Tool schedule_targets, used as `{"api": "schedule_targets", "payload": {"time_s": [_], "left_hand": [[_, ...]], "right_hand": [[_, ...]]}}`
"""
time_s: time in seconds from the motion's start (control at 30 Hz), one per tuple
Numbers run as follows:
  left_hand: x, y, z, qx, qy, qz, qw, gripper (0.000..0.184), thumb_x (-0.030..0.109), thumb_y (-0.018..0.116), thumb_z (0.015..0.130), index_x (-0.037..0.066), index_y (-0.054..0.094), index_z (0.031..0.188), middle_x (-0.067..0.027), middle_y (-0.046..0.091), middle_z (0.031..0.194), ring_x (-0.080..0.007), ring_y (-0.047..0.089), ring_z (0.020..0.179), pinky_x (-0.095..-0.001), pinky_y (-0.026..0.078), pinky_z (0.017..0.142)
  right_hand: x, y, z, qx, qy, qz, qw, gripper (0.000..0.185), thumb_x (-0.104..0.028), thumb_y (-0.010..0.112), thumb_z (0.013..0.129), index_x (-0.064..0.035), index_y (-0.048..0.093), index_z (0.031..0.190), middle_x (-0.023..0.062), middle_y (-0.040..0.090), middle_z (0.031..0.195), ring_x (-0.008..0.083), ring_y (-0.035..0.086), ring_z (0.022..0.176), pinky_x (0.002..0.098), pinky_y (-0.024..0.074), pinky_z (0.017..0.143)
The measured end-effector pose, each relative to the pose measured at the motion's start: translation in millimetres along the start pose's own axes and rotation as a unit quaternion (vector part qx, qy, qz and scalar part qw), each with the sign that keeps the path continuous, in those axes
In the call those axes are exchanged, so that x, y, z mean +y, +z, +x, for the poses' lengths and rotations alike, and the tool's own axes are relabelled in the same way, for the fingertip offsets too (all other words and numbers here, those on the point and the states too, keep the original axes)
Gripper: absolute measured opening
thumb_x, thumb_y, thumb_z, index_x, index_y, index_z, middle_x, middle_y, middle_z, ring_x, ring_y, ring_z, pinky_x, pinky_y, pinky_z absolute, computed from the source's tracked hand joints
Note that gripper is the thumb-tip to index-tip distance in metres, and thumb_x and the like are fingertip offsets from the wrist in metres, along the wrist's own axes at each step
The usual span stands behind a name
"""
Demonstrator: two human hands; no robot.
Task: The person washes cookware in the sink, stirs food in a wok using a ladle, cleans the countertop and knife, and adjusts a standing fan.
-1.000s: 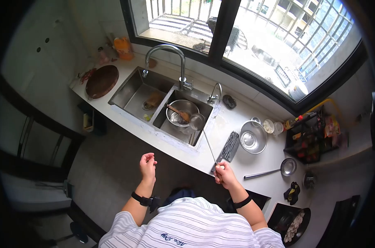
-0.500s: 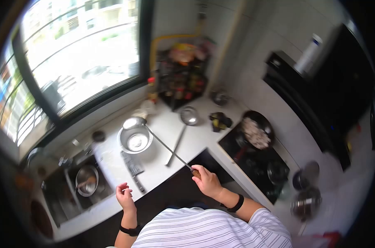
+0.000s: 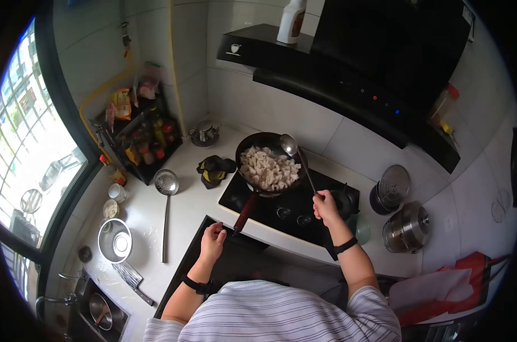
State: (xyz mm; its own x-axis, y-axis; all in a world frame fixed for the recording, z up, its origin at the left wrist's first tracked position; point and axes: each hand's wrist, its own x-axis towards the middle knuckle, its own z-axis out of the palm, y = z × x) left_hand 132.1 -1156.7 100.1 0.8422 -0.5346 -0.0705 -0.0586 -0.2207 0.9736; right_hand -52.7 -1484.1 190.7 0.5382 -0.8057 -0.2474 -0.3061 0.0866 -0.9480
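A ladle [image 3: 305, 166] is in my right hand [image 3: 325, 208], my fingers wrapped round its handle. Its metal bowl is over the far right side of a dark wok [image 3: 244, 141] on the stove. Pale, cooked-looking meat pieces [image 3: 270, 169] fill much of the wok. The wok's reddish-brown handle [image 3: 247, 212] points toward me. Just left of that handle's end is my left hand [image 3: 213, 241], loosely curled with fingers apart and nothing seen in it.
A skimmer [image 3: 166, 183], a metal bowl [image 3: 115, 241] and a cleaver [image 3: 132, 280] lie on the left counter. A dark cloth-like item [image 3: 214, 170] sits beside the wok. A steel pot [image 3: 406, 227] stands right of the stove [image 3: 281, 212]; the range hood [image 3: 349, 85] hangs above.
My view has turned right, from the counter to the stove. The ladle has moved from above the metal bowl to over the wok. My left hand has come near the wok handle.
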Motion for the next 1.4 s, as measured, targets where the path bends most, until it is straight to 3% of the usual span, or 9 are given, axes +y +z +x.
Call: {"api": "schedule_targets", "payload": {"time_s": [0.03, 0.27, 0.47, 0.73, 0.77, 0.9, 0.97, 1.07, 1.4], "left_hand": [[3, 13, 7, 0.004, 0.023, 0.046, 0.999, 0.033, 0.014, 0.06, 0.085, 0.003, 0.056, 0.116, -0.0128, 0.057, 0.1, -0.0187, 0.062, 0.079, -0.0285, 0.05, 0.073], [3, 50, 16, -0.021, -0.037, 0.071, 0.997, 0.04, 0.017, 0.062, 0.084, 0.004, 0.053, 0.12, -0.0154, 0.055, 0.104, -0.0213, 0.064, 0.08, -0.0311, 0.051, 0.073], [26, 47, 15, -0.044, -0.082, 0.046, 0.995, 0.04, 0.011, 0.06, 0.084, 0.001, 0.049, 0.122, -0.011, 0.058, 0.096, -0.0161, 0.064, 0.066, -0.0264, 0.05, 0.063], [35, 44, 23, -0.04, -0.145, -0.065, 0.986, 0.04, 0.003, 0.057, 0.085, 0.001, 0.048, 0.123, -0.0091, 0.058, 0.096, -0.0149, 0.062, 0.081, -0.0264, 0.054, 0.063], [33, 43, 23, -0.05, -0.13, -0.07, 0.988, 0.038, 0.005, 0.054, 0.087, 0.007, 0.047, 0.125, -0.0034, 0.055, 0.097, -0.0122, 0.061, 0.069, -0.0208, 0.043, 0.052], [13, 30, 24, -0.045, -0.081, -0.003, 0.996, 0.039, 0.005, 0.054, 0.087, 0.007, 0.048, 0.125, -0.0035, 0.054, 0.097, -0.0116, 0.059, 0.072, -0.0213, 0.045, 0.054], [5, 22, 21, 0.004, -0.083, -0.017, 0.996, 0.039, 0.004, 0.055, 0.085, 0.007, 0.049, 0.124, -0.0037, 0.054, 0.097, -0.011, 0.058, 0.074, -0.0223, 0.046, 0.057], [18, 4, 11, 0.057, -0.117, -0.019, 0.991, 0.037, 0.005, 0.055, 0.085, 0.009, 0.053, 0.121, -0.0039, 0.055, 0.099, -0.0115, 0.059, 0.075, -0.0224, 0.045, 0.058], [12, -53, -49, 0.239, -0.134, -0.138, 0.952, 0.034, 0.001, 0.053, 0.082, 0.006, 0.055, 0.116, -0.0066, 0.057, 0.097, -0.0128, 0.059, 0.071, -0.0221, 0.047, 0.059]], "right_hand": [[5, -3, 18, -0.018, 0.02, 0.046, 0.999, 0.025, -0.014, 0.057, 0.088, -0.0081, 0.042, 0.108, 0.0046, 0.047, 0.062, 0.0093, 0.041, 0.041, 0.0242, 0.0293, 0.033], [35, -14, 82, -0.091, 0.138, 0.193, 0.967, 0.018, -0.021, 0.056, 0.09, -0.0114, 0.046, 0.102, 0.009, 0.051, 0.067, 0.0156, 0.045, 0.044, 0.0289, 0.0335, 0.037], [36, -14, 89, -0.113, 0.194, 0.25, 0.942, 0.015, -0.021, 0.055, 0.091, -0.0135, 0.045, 0.099, 0.011, 0.052, 0.068, 0.0183, 0.045, 0.045, 0.0299, 0.0332, 0.038], [44, -11, 87, -0.101, 0.231, 0.262, 0.932, 0.015, -0.021, 0.054, 0.091, -0.0157, 0.045, 0.101, 0.011, 0.051, 0.069, 0.0179, 0.043, 0.044, 0.0303, 0.0326, 0.039], [44, -10, 86, -0.103, 0.24, 0.279, 0.924, 0.015, -0.021, 0.054, 0.091, -0.0158, 0.045, 0.101, 0.0111, 0.051, 0.069, 0.0182, 0.043, 0.045, 0.0304, 0.0325, 0.039], [46, -8, 89, -0.137, 0.28, 0.354, 0.882, 0.012, -0.024, 0.052, 0.093, -0.0146, 0.047, 0.099, 0.0095, 0.052, 0.069, 0.0158, 0.043, 0.045, 0.0286, 0.033, 0.042], [44, -15, 92, -0.206, 0.296, 0.441, 0.822, 0.017, -0.026, 0.05, 0.093, -0.0094, 0.052, 0.096, 0.0068, 0.053, 0.071, 0.0109, 0.041, 0.046, 0.0245, 0.0328, 0.044], [16, -22, 88, -0.232, 0.307, 0.471, 0.793, 0.022, -0.026, 0.051, 0.093, -0.0044, 0.055, 0.095, 0.0058, 0.052, 0.071, 0.0091, 0.041, 0.046, 0.0228, 0.0325, 0.044], [-70, -18, 17, -0.342, 0.311, 0.363, 0.809, 0.028, -0.03, 0.047, 0.095, -0.0055, 0.055, 0.105, 0.0038, 0.05, 0.073, 0.0088, 0.041, 0.046, 0.0222, 0.034, 0.044]]}}
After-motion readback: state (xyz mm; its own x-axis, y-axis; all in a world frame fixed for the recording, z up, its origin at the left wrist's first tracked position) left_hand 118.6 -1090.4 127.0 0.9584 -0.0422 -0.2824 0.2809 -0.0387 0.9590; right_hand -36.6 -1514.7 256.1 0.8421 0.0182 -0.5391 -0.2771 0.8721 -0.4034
